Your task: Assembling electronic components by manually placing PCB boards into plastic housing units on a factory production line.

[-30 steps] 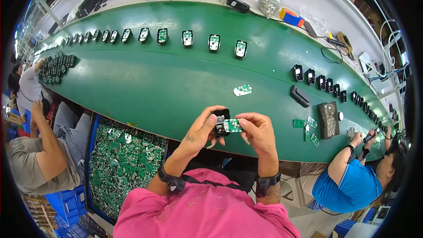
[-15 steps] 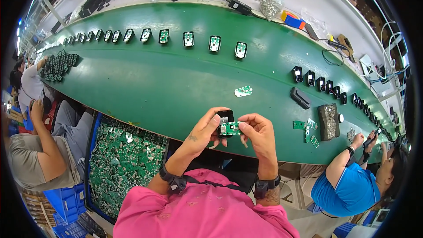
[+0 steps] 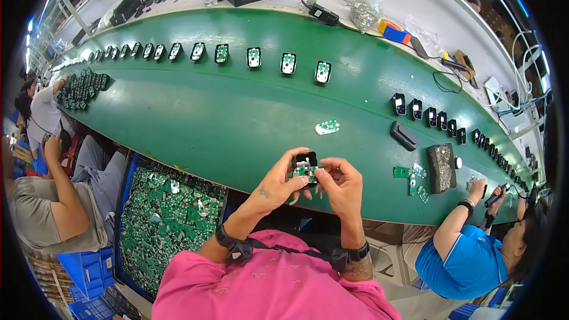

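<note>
Close to the table's near edge, my left hand (image 3: 280, 179) is wrapped round a small black plastic casing (image 3: 306, 158), its thumb lying on a green circuit board (image 3: 306, 172). The board sits at the casing's near end, partly covered by both thumbs; how deep it lies inside cannot be seen. My right hand (image 3: 342, 185) is closed on the board's right side, thumb on top, with its other fingers curled behind. Beyond my hands a loose, pale green-and-white circuit board (image 3: 327, 127) lies on the green table (image 3: 237, 106).
Casings fitted with boards (image 3: 253, 57) form a row at the far side; black casings (image 3: 416, 109) stand to the right. Beside them are a dark case (image 3: 403, 136), a rough block (image 3: 441, 169) and loose boards (image 3: 401, 172). A board-filled bin (image 3: 172, 219) is lower left. Co-workers (image 3: 465, 249) sit both sides.
My left thumb has come down onto the board. My right hand has shifted left and inward, and the board, held flat across the casing before, now shows less between the thumbs.
</note>
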A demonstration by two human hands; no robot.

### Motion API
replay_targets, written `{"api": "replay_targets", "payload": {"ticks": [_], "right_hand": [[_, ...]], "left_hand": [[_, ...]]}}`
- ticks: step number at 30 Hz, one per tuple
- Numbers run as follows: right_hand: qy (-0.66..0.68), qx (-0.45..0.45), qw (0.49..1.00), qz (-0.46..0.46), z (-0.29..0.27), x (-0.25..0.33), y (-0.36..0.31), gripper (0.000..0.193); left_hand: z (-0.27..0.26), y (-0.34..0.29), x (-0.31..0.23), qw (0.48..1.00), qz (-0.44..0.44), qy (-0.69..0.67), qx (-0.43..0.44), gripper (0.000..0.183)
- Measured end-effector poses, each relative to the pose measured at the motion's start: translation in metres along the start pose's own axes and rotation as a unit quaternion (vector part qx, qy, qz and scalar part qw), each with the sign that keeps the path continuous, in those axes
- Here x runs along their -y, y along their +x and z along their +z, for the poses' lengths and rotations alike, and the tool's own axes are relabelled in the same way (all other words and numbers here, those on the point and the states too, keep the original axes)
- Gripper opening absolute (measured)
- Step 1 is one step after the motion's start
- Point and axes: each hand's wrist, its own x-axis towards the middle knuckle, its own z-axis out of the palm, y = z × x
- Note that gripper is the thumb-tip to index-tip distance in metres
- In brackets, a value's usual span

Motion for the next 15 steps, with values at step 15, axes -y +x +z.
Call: {"api": "replay_targets", "payload": {"ticks": [15], "right_hand": [[-0.091, 0.028, 0.991, -0.098, 0.016, 0.021, -0.014, 0.010]], "left_hand": [[0.013, 0.000, 0.005, 0.985, 0.072, 0.138, -0.079, 0.057]]}}
